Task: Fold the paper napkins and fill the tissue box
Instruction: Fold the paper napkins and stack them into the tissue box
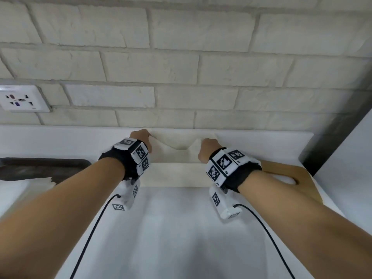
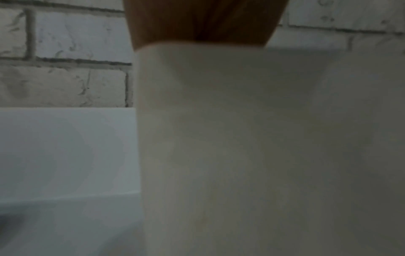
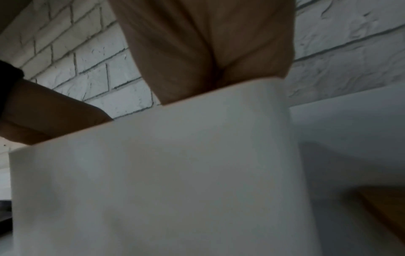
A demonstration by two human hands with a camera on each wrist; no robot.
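Both hands, left hand [image 1: 141,135] and right hand [image 1: 207,148], pinch the napkin's [image 1: 177,146] raised edge.

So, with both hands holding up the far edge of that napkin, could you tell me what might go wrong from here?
1. The left hand and right hand pinch only the corners of the napkin, and its edge sags between them, so the fold may land skewed or creased.
2. The paper looks thin; pulling the corners apart could tear it.
3. The tissue box lies close beside the right forearm, which might knock it.
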